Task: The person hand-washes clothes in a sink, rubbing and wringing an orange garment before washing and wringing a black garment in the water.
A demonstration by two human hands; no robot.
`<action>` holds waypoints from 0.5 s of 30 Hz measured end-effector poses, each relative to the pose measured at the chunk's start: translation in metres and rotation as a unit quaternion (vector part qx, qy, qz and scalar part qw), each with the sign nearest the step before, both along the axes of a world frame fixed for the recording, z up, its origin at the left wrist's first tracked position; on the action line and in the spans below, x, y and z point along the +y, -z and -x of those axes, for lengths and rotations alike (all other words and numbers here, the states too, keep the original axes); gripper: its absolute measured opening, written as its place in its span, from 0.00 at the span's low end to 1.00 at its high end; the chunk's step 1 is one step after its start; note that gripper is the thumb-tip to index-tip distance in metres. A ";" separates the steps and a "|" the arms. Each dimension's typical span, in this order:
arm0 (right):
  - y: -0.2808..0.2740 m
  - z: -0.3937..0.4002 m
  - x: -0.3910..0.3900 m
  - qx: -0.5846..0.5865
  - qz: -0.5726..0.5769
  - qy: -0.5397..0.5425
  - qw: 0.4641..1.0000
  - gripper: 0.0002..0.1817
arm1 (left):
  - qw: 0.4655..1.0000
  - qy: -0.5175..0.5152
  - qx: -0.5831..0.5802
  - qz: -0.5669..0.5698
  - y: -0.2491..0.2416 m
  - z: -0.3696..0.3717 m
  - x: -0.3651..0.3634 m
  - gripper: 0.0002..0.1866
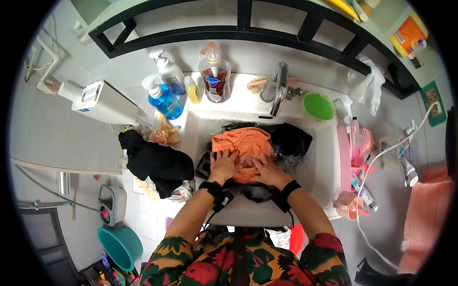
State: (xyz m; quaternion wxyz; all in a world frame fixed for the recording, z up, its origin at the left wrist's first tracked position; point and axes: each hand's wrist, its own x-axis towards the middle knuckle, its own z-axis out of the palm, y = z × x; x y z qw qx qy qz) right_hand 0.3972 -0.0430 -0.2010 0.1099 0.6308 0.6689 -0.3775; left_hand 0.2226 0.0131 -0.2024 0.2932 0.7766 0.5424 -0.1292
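A wet orange garment lies bunched in the middle of the white sink, in soapy water. My left hand presses on its near left side, fingers spread over the cloth. On the near right side rests my right hand, fingers stretched out, their tips partly in suds and folds. Black wet cloth sits behind and to the right of the orange garment, and more dark cloth shows under and around it. Each wrist wears a black band, with a cable running from it.
Behind the sink stand a faucet, a green bowl, a red soap bottle and a blue pump bottle. A black garment tops a cloth pile at the left. A pink basket and pink cup sit right.
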 end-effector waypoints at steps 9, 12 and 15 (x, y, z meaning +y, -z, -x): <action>0.100 0.016 0.037 0.044 -0.191 0.059 0.979 0.19 | 0.996 -0.074 -0.008 -0.040 0.067 -0.012 0.028 0.18; 0.083 0.013 0.038 0.049 -0.191 0.067 0.978 0.15 | 0.996 -0.065 0.061 0.013 0.060 -0.018 0.041 0.18; 0.052 0.003 0.027 0.059 -0.259 0.059 0.962 0.14 | 0.987 -0.018 -0.029 -0.156 0.053 -0.014 0.028 0.13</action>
